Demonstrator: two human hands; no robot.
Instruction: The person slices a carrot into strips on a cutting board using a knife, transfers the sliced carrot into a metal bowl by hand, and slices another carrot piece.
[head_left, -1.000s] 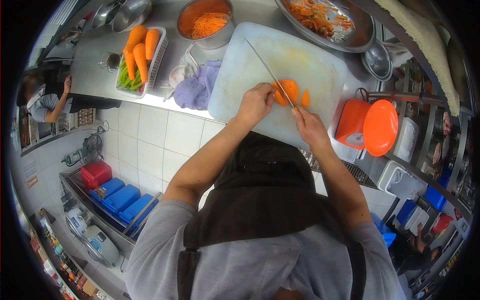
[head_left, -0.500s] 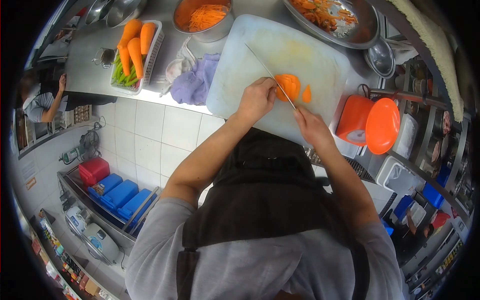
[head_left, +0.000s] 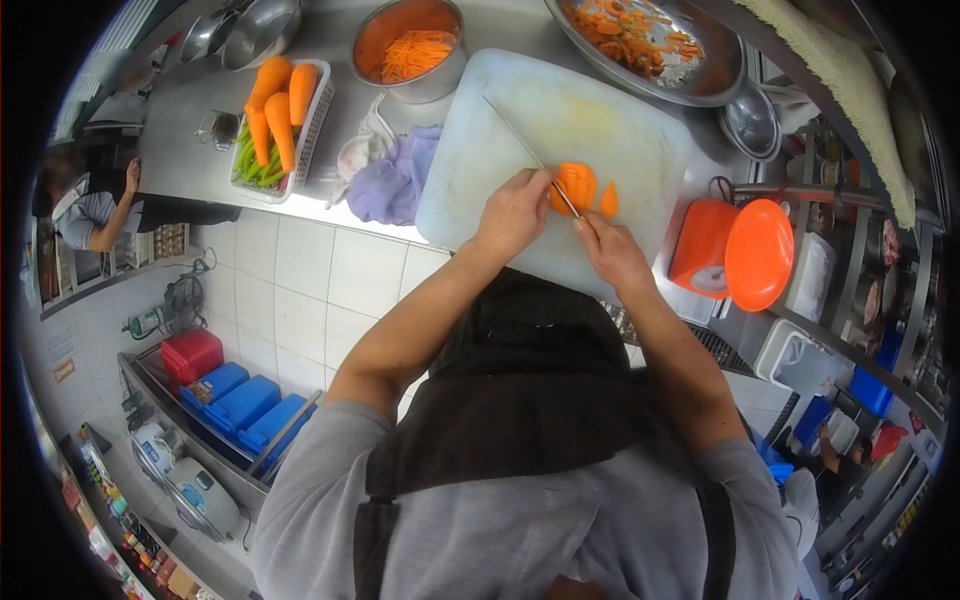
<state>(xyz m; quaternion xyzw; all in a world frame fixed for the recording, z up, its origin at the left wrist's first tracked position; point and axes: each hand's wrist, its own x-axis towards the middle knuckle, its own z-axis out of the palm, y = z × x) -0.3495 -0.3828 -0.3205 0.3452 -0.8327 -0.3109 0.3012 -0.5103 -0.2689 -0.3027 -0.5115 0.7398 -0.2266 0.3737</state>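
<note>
My right hand (head_left: 614, 254) is closed round the handle of a long knife (head_left: 515, 130), whose thin blade slants up and left across the white cutting board (head_left: 475, 205). Under and beside the blade lies a cut piece of carrot (head_left: 577, 187), sliced into sections that sit close together. The fingers of my left hand (head_left: 514, 212) are bent and pressed together at the carrot's left side, against the blade; their tips are partly hidden. A small separate carrot slice (head_left: 610, 199) rests to the right.
Behind the board stand a pot of carrot strips (head_left: 417, 57) and a metal bowl of peelings (head_left: 640, 45). A basket (head_left: 318, 110) of whole carrots, purple cloth (head_left: 395, 180) and an orange scale (head_left: 703, 250) flank it. A co-worker (head_left: 95, 215) stands far left.
The view has shifted slightly. My right hand and the knife have moved a little left relative to the carrot; my left hand stays at its left side.
</note>
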